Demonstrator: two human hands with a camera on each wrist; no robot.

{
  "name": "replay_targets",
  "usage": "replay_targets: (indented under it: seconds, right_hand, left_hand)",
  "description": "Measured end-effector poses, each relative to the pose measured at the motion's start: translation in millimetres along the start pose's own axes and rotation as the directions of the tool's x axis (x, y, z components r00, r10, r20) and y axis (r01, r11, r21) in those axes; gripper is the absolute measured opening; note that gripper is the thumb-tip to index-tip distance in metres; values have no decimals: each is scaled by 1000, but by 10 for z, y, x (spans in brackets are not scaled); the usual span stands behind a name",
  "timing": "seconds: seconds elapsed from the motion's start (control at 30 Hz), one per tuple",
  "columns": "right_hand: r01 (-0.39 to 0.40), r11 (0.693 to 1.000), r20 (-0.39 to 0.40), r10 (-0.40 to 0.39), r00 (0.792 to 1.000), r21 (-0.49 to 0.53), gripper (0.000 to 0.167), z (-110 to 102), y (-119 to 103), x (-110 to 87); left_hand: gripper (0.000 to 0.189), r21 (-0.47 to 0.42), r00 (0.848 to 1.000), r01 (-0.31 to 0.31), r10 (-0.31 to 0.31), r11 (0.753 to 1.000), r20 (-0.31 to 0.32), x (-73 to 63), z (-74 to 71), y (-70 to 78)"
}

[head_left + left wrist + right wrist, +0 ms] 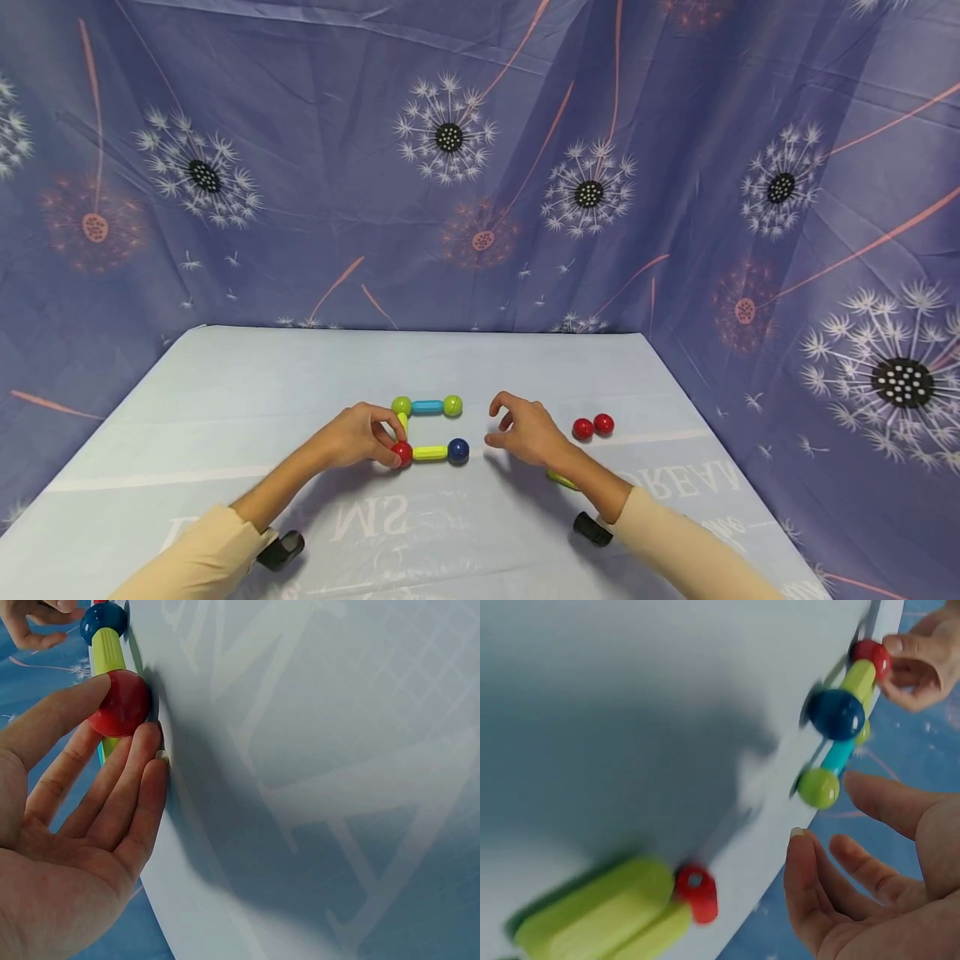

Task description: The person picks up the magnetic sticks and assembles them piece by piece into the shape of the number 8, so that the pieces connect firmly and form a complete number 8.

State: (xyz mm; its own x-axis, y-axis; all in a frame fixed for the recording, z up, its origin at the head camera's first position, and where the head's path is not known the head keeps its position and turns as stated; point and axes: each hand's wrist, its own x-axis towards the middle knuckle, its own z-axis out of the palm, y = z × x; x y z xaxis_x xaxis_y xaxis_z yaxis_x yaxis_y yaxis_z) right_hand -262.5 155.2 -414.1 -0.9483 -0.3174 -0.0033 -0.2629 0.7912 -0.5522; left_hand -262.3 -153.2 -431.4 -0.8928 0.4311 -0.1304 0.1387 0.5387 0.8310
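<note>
My left hand (358, 437) pinches a red ball (126, 703) between thumb and fingers at the near left corner of a three-sided frame on the table. From that ball a yellow-green rod (430, 452) runs right to a dark blue ball (458, 451). Another yellow-green rod (402, 423), partly behind the fingers, leads back to a green ball (402, 406). A light blue rod (427, 407) joins this one to a second green ball (452, 405). My right hand (527, 431) hovers right of the frame, fingers loosely bent, holding nothing.
Two red balls (582, 429) lie on the table right of my right hand. Yellow-green rods (600, 911) lie beneath the right forearm, mostly hidden in the head view. A patterned purple curtain (322, 167) hangs behind the pale-covered table (300, 358) and along its sides.
</note>
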Motion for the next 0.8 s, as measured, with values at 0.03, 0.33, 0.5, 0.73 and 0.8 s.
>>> replay_targets:
  seconds: [0.03,0.33,0.5,0.73,0.8]
  right_hand:
    - [-8,1000,-10,8,1000,-3,32,-33,19,-4]
    - [-48,998,-86,45,995,-32,27,-210,213,-45]
    - [-82,996,-72,79,994,-41,31,-208,310,-64]
    - [-115,991,-82,110,991,-64,31,-176,426,-91]
    - [-124,989,-83,117,990,-83,31,-168,456,-99]
  left_hand:
    - [28,1,1000,1,-1,1000,0,0,-1,1]
    - [28,4,1000,7,-6,1000,-6,-6,-13,-2]
    - [28,-4,1000,5,-5,1000,-2,-3,-11,-5]
    - [28,-3,1000,13,-13,1000,2,2,-4,-11]
    - [28,0,1000,10,-10,1000,2,6,-3,-8]
